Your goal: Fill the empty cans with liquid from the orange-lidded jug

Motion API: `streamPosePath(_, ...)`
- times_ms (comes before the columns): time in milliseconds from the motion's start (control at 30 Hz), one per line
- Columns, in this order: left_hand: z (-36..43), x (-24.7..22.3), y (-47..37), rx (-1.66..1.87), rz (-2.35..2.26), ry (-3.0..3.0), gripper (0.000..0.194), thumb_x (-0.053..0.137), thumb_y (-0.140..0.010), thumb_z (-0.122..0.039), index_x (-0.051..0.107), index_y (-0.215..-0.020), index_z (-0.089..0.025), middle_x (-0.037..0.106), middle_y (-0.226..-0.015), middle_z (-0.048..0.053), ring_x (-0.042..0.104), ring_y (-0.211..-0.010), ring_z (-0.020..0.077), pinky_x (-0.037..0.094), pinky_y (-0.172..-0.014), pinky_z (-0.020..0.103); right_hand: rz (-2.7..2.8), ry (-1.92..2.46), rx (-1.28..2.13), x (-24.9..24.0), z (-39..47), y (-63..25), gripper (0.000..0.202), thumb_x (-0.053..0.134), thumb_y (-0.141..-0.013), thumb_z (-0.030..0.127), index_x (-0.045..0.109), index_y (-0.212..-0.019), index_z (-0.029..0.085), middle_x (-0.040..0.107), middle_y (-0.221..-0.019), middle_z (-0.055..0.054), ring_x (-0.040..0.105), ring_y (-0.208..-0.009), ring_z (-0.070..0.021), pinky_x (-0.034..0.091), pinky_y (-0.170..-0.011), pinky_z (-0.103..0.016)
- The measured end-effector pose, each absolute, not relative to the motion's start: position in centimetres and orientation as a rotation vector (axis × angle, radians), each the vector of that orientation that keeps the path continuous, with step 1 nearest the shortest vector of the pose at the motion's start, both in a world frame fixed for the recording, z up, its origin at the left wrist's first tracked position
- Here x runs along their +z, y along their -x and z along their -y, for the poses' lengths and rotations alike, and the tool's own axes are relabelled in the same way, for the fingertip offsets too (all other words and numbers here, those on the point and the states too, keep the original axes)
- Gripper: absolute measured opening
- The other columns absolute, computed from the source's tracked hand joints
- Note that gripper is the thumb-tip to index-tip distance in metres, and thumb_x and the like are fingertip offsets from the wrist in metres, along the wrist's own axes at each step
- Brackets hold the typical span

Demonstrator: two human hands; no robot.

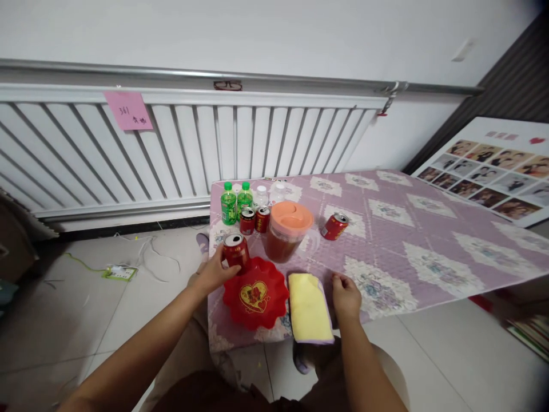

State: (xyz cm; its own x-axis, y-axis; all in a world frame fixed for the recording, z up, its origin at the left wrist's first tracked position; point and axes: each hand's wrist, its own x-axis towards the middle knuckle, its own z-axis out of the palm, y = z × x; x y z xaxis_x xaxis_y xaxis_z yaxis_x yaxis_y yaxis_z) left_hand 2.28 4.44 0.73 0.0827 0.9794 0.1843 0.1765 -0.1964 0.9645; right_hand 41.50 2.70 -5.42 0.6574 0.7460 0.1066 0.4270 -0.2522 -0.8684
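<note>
A red metal drinks can (pixel 237 253) is held in the left hand's (pixel 214 271) grip, at the cloth-covered desk's (pixel 386 249) left side, beside a scalloped red plate (pixel 256 309). Next come an orange-lidded clear pitcher (pixel 283 245) and a folded yellow cloth (pixel 309 309). The right hand's (pixel 346 296) grip is narrow, near the cloth; whether it holds anything, I cannot tell.

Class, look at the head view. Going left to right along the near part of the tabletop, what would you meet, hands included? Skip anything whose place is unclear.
Left hand → red scalloped tray → yellow cloth → right hand.
</note>
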Motion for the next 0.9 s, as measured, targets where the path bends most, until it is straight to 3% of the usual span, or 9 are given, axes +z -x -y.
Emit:
streamPosePath(233,-1.2,0.4,-4.7,1.065,-1.294,-1.67,0.077,0.08,-0.062,-0.019,0.049,-0.132,-0.016,0.063,-0.127,0.013,0.059,-0.12,0.0302,0.043,-0.109,0.047,0.913,1.845,0.417,-5.8,-2.6,-41.3,0.049,0.052,-0.07,0.053,0.073,-0.091,0.013,0.075,-0.094,-0.016,0.065,-0.086,-0.028,0.049,-0.083,-0.04)
streamPosePath(400,-0.8,0.3,-5.5,1.022,-1.353,-1.756,0.069,0.08,-0.06,-0.018,0.055,-0.125,-0.017,0.065,-0.122,0.012,0.059,-0.117,0.0323,0.043,-0.107,0.051,0.903,1.82,0.408,-5.8,-2.6,-41.1,0.05,0.051,-0.071,0.055,0.073,-0.088,0.014,0.075,-0.09,-0.015,0.065,-0.083,-0.0269,0.049,-0.08,-0.038)
streamPosePath(633,-0.7,-0.2,-6.0,0.934,-1.437,-1.85,0.074,0.083,-0.057,-0.021,0.057,-0.126,-0.021,0.067,-0.126,0.011,0.056,-0.124,0.0368,0.008,-0.12,0.063,0.906,1.806,0.408,-5.8,-2.5,-41.0,0.053,0.052,-0.072,0.059,0.073,-0.089,0.014,0.075,-0.091,-0.015,0.065,-0.083,-0.0266,0.049,-0.079,-0.038)
streamPosePath(900,-0.9,-0.8,-6.1,0.812,-1.477,-1.857,0.075,0.082,-0.059,-0.023,0.056,-0.129,-0.022,0.065,-0.13,0.013,0.052,-0.128,0.0389,-0.001,-0.12,0.063,0.924,1.824,0.4,-5.6,-2.4,-41.1,0.054,0.051,-0.073,0.059,0.073,-0.092,0.013,0.075,-0.095,-0.016,0.066,-0.087,-0.0284,0.049,-0.082,-0.039)
